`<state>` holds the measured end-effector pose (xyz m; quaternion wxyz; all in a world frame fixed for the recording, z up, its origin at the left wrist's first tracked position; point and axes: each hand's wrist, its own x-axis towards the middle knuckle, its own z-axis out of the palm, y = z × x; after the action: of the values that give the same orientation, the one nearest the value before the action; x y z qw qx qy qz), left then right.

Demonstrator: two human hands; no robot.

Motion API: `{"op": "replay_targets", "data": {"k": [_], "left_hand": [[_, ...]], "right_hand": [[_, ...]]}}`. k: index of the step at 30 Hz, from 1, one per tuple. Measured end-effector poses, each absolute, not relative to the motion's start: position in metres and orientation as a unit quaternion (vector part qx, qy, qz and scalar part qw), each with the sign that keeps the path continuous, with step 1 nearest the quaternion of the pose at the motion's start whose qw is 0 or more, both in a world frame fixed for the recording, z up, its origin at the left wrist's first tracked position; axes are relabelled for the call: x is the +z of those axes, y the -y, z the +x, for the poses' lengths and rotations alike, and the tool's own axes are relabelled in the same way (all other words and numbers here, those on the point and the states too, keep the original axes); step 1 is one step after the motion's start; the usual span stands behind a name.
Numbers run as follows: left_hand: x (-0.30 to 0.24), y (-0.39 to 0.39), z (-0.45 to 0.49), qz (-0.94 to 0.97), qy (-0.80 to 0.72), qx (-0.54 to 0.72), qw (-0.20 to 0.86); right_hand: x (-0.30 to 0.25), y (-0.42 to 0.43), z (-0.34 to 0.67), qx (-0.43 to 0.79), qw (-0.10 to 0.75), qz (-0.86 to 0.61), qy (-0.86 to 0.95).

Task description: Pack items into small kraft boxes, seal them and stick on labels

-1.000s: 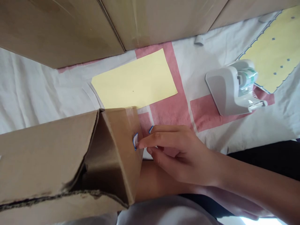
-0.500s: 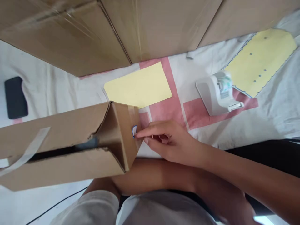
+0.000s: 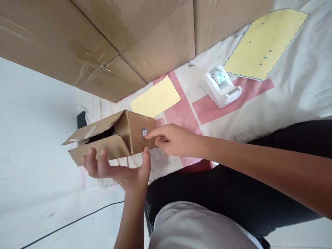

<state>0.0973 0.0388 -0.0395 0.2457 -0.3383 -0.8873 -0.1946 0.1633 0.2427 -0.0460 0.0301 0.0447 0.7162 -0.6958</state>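
A small cardboard box [image 3: 141,126] lies on the cloth with its torn-edged flaps [image 3: 100,138] parted and a dark gap between them. On its end face is a small white label [image 3: 144,133] with a blue border. My right hand [image 3: 173,138] reaches in from the right; its index fingertip touches the label's lower edge while the other fingers curl under, holding nothing. In front of the box, my left hand [image 3: 121,173] is open, palm up, with thumb and fingers apart. Its fingers overlap the near flap in view; whether they touch it I cannot tell.
Big taped cardboard boxes [image 3: 160,45] stand behind. A plain yellow card [image 3: 157,98] lies behind the small box. Farther right are a white tape dispenser [image 3: 221,88] and a scalloped yellow card [image 3: 267,45]. A dark object [image 3: 82,120] shows at left; a black cable [image 3: 77,219] runs lower left.
My left hand has come into view, open beside the box; earlier that forearm lay across below it. The view has shifted, and the box appears smaller. My right index finger stays at the label.
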Motion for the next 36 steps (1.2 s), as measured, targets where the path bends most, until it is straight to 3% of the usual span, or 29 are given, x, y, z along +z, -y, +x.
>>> {"op": "replay_targets", "data": {"k": [3,13,23,36], "left_hand": [[-0.049,-0.035,0.100,-0.360,0.854,-0.158,0.341],[-0.080,-0.052,0.089,-0.299,0.824,-0.219,0.428],[-0.080,-0.067,0.094,-0.263,0.833,-0.249,0.417],[-0.079,-0.074,0.097,-0.225,0.836,-0.280,0.415]], "right_hand": [[-0.047,-0.233,0.162,-0.689,0.034,0.008,-0.724],[-0.046,-0.226,0.159,-0.659,0.036,-0.052,-0.750],[-0.052,-0.238,0.150,-0.647,0.055,-0.074,-0.757],[-0.065,-0.247,0.134,-0.678,-0.008,-0.062,-0.733]]}}
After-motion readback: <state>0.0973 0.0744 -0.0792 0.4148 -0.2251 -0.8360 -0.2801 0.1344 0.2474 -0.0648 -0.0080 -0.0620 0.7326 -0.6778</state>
